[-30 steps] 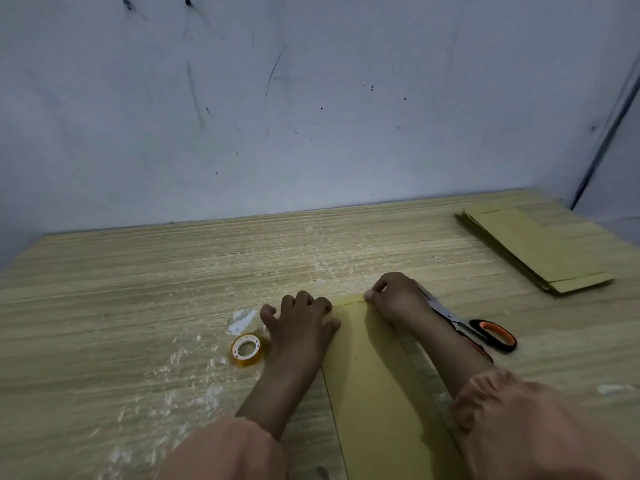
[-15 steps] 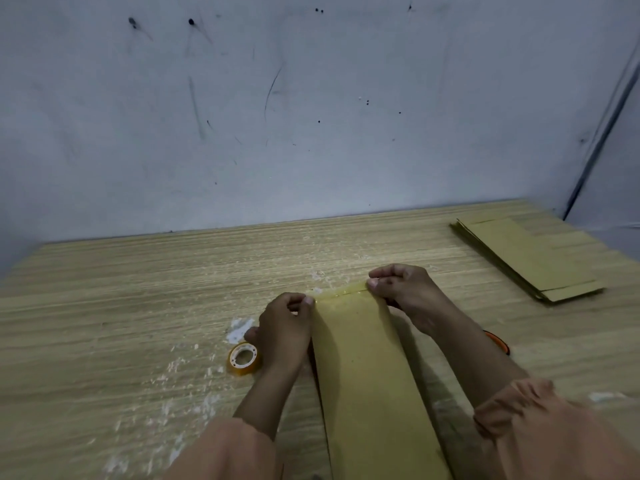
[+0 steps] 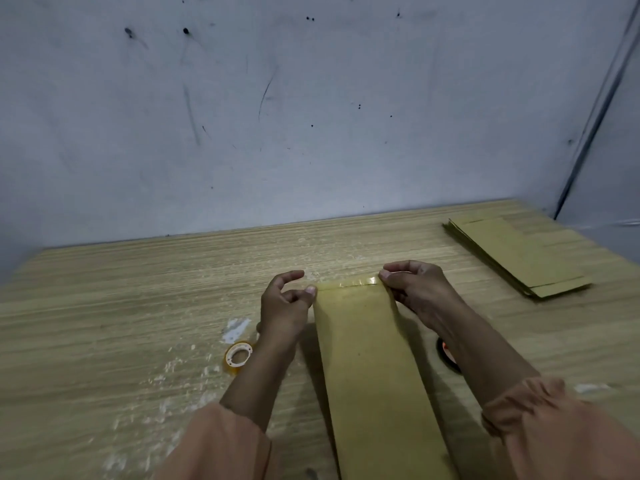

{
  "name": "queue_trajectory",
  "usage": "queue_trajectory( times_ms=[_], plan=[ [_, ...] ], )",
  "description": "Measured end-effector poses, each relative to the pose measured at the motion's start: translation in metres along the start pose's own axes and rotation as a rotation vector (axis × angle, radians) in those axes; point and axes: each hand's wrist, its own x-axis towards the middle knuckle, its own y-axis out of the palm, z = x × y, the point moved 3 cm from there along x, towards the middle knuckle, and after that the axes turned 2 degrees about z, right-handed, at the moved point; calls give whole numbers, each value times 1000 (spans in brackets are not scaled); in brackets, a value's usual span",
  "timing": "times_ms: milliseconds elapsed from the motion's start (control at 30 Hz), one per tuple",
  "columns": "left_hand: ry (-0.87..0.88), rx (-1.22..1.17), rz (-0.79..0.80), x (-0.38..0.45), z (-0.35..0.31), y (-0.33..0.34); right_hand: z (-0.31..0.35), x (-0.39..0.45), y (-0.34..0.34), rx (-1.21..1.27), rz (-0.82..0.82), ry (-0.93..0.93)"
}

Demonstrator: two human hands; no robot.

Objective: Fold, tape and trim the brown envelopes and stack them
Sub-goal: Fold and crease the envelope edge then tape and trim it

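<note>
A long brown envelope [image 3: 374, 368] runs from the near table edge away from me, its far end raised off the wood. A shiny strip of clear tape [image 3: 349, 283] lies across that far end. My left hand [image 3: 285, 303] pinches the envelope's far left corner between thumb and curled fingers. My right hand [image 3: 415, 289] pinches the far right corner at the tape's end. A stack of brown envelopes [image 3: 516, 258] lies at the far right of the table.
A roll of clear tape [image 3: 238, 356] lies flat just left of my left forearm. Scissors with an orange-and-black handle [image 3: 448, 356] are mostly hidden under my right forearm. White dust and scraps are scattered over the wooden table [image 3: 121, 306]. A grey wall stands behind.
Both hands went from pressing the envelope's far end flat to pinching its two far corners. The far end has lifted and shifted slightly away from me.
</note>
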Motion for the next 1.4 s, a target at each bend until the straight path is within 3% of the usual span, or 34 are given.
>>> queue_trajectory(
  times_ms=[100, 233, 333, 467, 700, 833, 1033, 1267, 1400],
  plan=[
    [-3, -62, 17, -2, -3, 4, -1, -1, -2, 19, -29, 21],
    [15, -77, -1, -3, -7, 4, -1, -7, -5, 181, 97, 101],
    [22, -82, -4, -7, -10, 6, -6, -15, -8, 72, 172, 110],
    [-19, -151, 5, -13, -16, 10, -8, -23, -12, -135, 123, 57],
    [-135, -309, 102, -26, -16, 19, 3, -32, -23, -92, 87, -4],
    [-109, -220, 181, -32, -16, 22, 5, -33, -25, -91, 81, -15],
    [-57, -106, 182, -39, -20, 26, 4, -36, -31, -70, 67, -29],
    [-105, -278, 152, -45, -23, 34, -2, -42, -38, -204, 128, 22],
    [-142, -263, 243, -52, -24, 44, -4, -37, -52, -194, 17, 9]
  ],
)
